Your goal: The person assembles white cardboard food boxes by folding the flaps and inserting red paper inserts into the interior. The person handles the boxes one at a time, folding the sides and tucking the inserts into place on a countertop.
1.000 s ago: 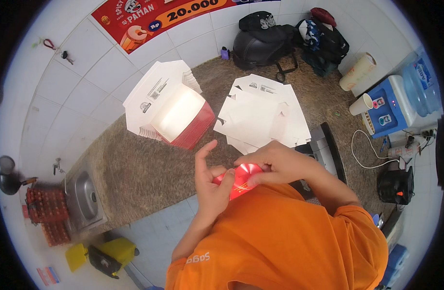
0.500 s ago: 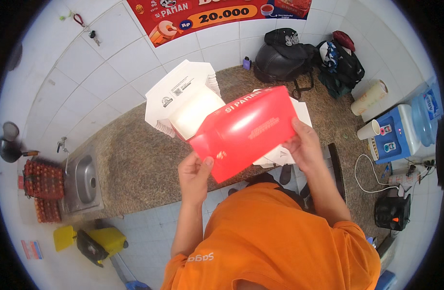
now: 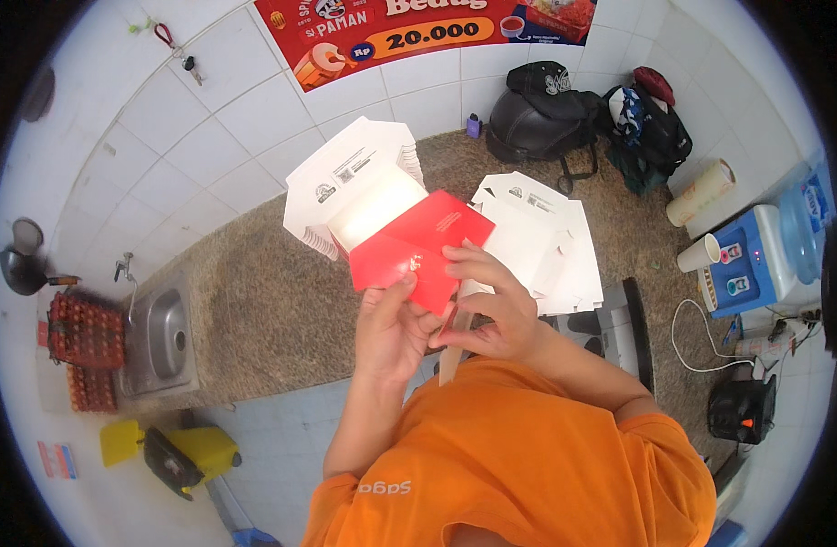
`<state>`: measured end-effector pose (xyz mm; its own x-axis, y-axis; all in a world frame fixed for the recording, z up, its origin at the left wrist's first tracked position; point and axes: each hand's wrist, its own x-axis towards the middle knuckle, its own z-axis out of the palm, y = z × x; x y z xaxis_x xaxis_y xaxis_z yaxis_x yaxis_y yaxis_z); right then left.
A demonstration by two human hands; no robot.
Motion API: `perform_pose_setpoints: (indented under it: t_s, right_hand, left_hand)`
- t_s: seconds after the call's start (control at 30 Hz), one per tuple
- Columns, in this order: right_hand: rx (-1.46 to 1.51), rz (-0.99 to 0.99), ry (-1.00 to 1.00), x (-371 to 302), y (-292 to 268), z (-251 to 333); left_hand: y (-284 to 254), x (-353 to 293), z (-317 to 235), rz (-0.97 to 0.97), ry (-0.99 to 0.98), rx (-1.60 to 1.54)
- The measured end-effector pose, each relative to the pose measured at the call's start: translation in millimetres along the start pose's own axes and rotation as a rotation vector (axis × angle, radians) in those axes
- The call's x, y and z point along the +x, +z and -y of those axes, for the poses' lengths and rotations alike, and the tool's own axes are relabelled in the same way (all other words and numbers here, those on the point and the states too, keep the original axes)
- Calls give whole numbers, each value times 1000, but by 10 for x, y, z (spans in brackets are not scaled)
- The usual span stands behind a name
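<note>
I hold a red paper food carton up in front of me, over the counter's near edge. My left hand grips its lower left corner, the thumb on the red face. At the carton's near end, my right hand pinches a folded part, with a pale flap hanging below the fingers. Just beyond the carton on the left stands a nested stack of formed cartons, white inside. To the right lie flat white carton blanks, partly hidden by my right hand.
A steel sink is set in the speckled counter at left, beside red egg trays. Black bags sit at the back. On the right are a blue water dispenser, a paper cup and a white cable.
The red carton, earlier stretched between both hands, is now turned and bent at its near end. My right hand has moved left and down, close to my left, uncovering the flat blanks.
</note>
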<state>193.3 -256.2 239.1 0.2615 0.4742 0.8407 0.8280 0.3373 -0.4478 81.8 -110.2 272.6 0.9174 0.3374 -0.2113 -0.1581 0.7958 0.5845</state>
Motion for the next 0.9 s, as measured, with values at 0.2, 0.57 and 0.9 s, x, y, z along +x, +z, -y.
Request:
perform_pose_setpoints:
  t_s: [0.2, 0.57, 0.9]
  right_hand:
    - [580, -370, 194, 21, 191, -3]
    - [298, -215, 191, 337, -180, 40]
    - [-115, 123, 134, 360, -300, 128]
  left_hand:
    - [-124, 57, 235, 85, 194, -41]
    - [-158, 34, 474, 66, 416, 170]
    - [211, 24, 452, -57, 456, 131]
